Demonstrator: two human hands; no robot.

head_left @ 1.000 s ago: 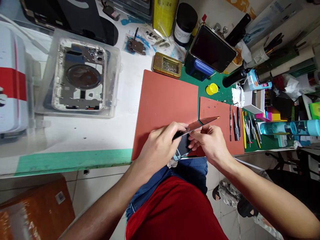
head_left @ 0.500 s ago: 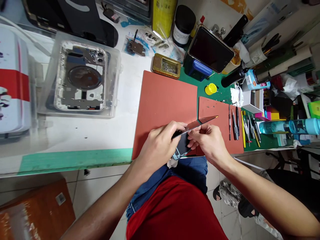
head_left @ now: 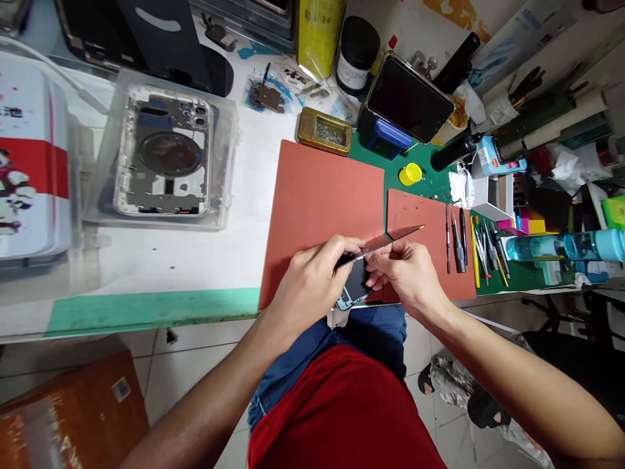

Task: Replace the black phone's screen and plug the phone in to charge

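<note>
A thin dark phone screen [head_left: 372, 249] is raised at a tilt, seen nearly edge-on, a small gold-coloured tip at its right end. My left hand [head_left: 315, 270] grips its left part between thumb and fingers. At its near edge, the closed thumb and fingertips of my right hand [head_left: 403, 267] pinch the screen; their exact contact is partly hidden. Below both hands lies an opened phone body [head_left: 349, 296], dark with light-blue edging, at the front edge of the bench. My hands cover much of it.
A reddish mat [head_left: 322, 189] lies beneath, with a smaller mat [head_left: 415, 208] beside it. Several slim tools [head_left: 459, 241] lie to the right. A phone [head_left: 409, 98] leans at the back. Left stands a plastic box [head_left: 222, 163] holding a phone housing [head_left: 166, 185].
The whole view has shifted slightly, bringing more of the left side into sight. Both hands keep their grip, and the screen's tilt looks almost the same.
</note>
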